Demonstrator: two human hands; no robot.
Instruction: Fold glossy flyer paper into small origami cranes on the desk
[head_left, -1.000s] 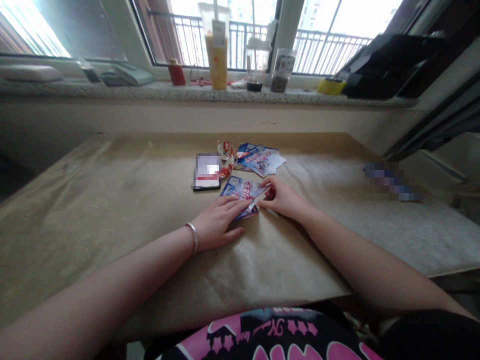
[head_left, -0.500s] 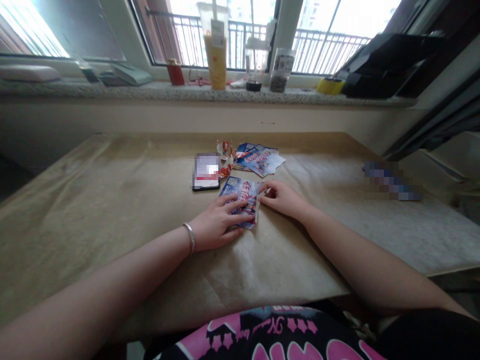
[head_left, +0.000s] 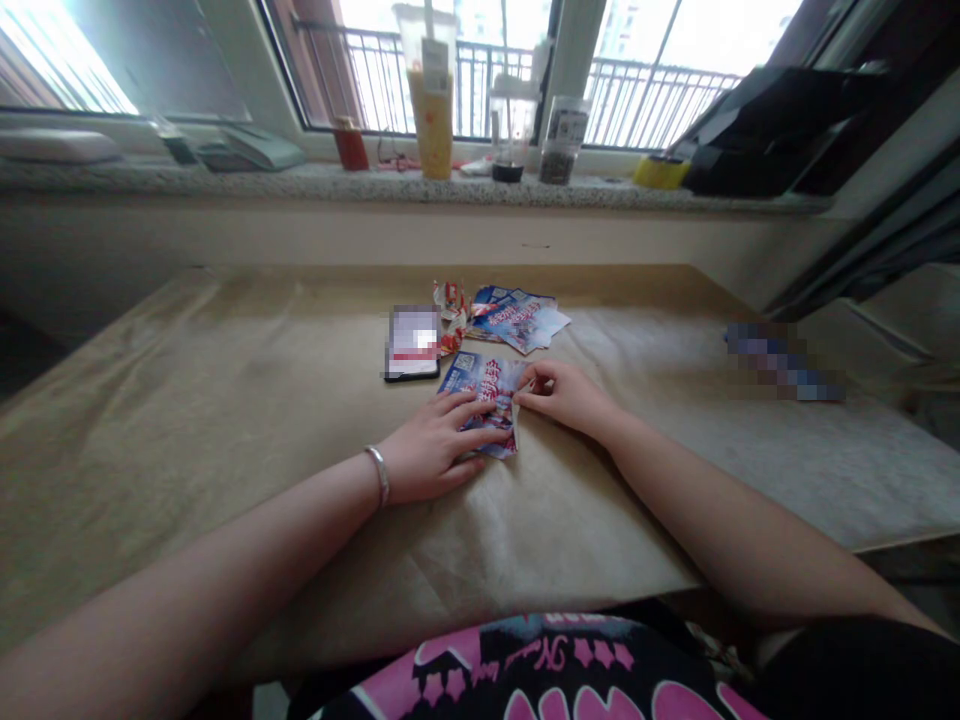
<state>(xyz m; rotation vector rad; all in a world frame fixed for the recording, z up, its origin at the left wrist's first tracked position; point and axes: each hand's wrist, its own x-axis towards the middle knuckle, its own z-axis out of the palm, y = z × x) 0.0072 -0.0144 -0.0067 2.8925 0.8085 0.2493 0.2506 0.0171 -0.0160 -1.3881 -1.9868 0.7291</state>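
Note:
A blue printed flyer (head_left: 489,378) with red lettering and a small square code lies flat on the table before me. My left hand (head_left: 442,445), a silver bangle at its wrist, rests on it with fingers spread, covering its lower left part. At the flyer's right edge my right hand (head_left: 551,392) pinches the paper between thumb and fingers, and a pale strip of its underside shows there, turned up. Just behind are several similar flyers (head_left: 517,315) in a loose pile, with red-and-white crumpled wrappers (head_left: 451,320) beside them.
A phone (head_left: 412,345) with a blurred screen lies left of the wrappers. Far right on the covered table (head_left: 225,420) is a blurred bluish item (head_left: 784,362). The windowsill (head_left: 300,185) holds a tall cup with yellow contents (head_left: 435,120), jars and a black bag (head_left: 765,130).
The flyer's right edge has shifted slightly under my right fingers, and its raised pale strip looks a little different. My left hand stays nearly where it was.

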